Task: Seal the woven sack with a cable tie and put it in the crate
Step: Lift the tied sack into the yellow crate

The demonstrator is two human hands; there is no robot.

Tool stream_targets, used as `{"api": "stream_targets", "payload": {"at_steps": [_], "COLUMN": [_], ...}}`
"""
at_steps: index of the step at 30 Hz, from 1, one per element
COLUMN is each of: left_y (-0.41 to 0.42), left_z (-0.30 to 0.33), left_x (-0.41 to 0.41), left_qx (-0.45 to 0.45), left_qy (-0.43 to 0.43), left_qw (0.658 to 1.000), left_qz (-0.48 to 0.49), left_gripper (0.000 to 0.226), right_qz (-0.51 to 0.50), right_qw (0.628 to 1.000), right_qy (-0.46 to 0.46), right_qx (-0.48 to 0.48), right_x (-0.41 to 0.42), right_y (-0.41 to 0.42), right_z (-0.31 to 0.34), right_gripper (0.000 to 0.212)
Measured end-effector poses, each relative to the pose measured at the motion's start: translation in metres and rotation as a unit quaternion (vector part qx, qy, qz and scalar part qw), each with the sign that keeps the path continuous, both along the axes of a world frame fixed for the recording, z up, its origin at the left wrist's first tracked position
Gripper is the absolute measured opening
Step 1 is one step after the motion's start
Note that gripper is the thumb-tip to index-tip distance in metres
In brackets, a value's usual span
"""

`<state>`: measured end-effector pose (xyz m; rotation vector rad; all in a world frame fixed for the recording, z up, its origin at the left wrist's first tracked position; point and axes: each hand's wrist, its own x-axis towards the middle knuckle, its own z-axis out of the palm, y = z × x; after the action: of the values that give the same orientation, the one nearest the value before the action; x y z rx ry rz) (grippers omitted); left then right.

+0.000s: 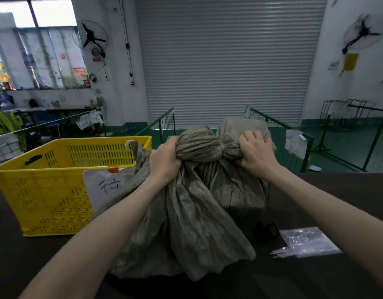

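Here, in the head view, one woven sack [186, 212], one yellow crate [45, 190] and one clear bag of cable ties [309, 240] are seen on the dark table [337, 201]. The sack's gathered neck is gripped by the left hand [164, 160] and the right hand [255, 154], a pale tie [221, 145] lying between them. The crate stands just left of the sack.

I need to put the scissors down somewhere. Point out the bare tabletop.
Bare dark table lies right of the woven sack, beyond the cable tie bag, and at the near left in front of the yellow crate. Crowded: between sack and tie bag.
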<state>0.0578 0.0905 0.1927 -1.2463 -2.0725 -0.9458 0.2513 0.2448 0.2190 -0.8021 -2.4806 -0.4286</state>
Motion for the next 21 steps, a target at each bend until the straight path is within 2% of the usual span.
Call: {"api": "stream_targets", "payload": {"at_steps": [8,17,21], "left_y": [0.012,-0.025,-0.069], "left_z": [0.080,0.149,0.179], "left_x": [-0.003,-0.066,-0.113], "left_qx": [0.122,0.147,0.159], "left_qy": [0.029,0.087,0.144], "left_qw": [0.992,0.985,0.975], "left_qz": [-0.001,0.028,0.055], "left_gripper": [0.029,0.048,0.047], "right_qz": [-0.010,-0.012,0.006], "right_qw": [0.987,0.970,0.962], "right_qy": [0.137,0.188,0.212], "right_qx": [0.082,0.154,0.171], "right_x": [-0.012,-0.076,-0.127], "right_y": [0.009,-0.027,-0.062], "right_z": [0.070,0.142,0.169], "right_gripper": [0.026,0.033,0.031]}}
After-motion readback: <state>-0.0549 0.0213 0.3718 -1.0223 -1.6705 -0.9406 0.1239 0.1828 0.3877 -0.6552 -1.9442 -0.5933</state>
